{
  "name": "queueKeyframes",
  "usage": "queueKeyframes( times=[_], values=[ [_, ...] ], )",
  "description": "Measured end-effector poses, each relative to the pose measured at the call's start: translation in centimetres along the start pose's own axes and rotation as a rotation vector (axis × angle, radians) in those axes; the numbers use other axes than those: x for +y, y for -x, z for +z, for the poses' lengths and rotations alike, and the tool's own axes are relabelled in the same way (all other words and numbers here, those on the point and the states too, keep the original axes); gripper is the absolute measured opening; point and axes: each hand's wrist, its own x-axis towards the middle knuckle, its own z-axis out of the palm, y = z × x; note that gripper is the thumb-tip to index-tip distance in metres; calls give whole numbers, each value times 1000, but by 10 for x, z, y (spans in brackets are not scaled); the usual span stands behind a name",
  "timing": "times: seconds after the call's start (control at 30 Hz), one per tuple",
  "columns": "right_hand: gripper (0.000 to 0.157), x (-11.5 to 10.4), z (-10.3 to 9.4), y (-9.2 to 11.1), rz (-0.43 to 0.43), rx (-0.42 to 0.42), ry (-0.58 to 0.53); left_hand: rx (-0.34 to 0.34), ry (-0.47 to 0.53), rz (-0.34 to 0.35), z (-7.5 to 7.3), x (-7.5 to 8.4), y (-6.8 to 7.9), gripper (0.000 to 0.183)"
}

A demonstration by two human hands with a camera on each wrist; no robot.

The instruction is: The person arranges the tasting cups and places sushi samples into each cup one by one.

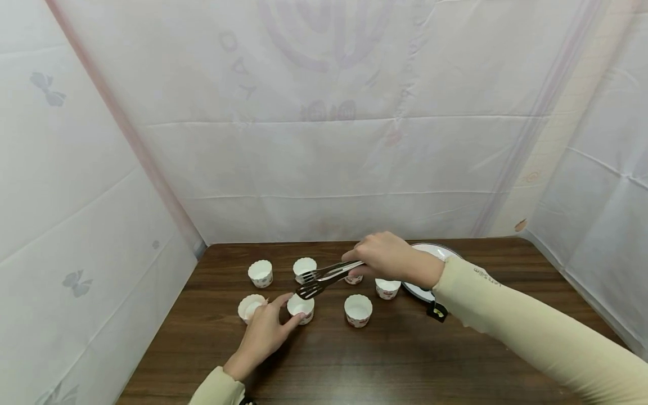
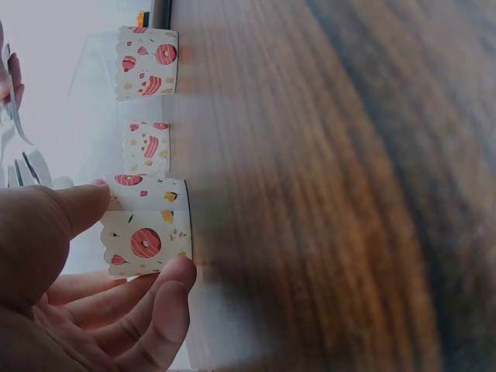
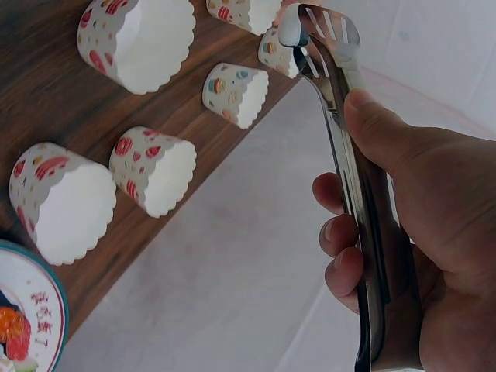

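Note:
My left hand (image 1: 265,332) steadies a white paper baking cup (image 2: 147,229) printed with red donuts, thumb on one side and fingers on the other. The cup stands on the wooden table. Metal serving tongs (image 3: 360,209) with slotted ends are gripped in my right hand (image 1: 392,256). Their ends reach over that cup in the head view, slightly apart; I cannot tell whether anything lies between them. Another baking cup (image 1: 249,306) sits just left of the left hand, partly covered by it.
More baking cups stand around: one cup (image 1: 358,310) to the right, one (image 1: 260,273) at the back left, others behind the tongs. A round plate (image 3: 54,310) with orange and red pieces or print lies under the right forearm. Cloth walls (image 1: 324,169) enclose the table (image 1: 395,365).

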Motion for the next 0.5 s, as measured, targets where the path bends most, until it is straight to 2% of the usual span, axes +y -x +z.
queueKeyframes(
  times=[0.3,0.5],
  values=[
    [33,-8,11,-8,-25,-10,-21,-9,-14,-1,0,2,2,51],
    [35,-9,15,-10,-8,-27,-17,-2,-16,3,-1,3,2,51]
  ],
)
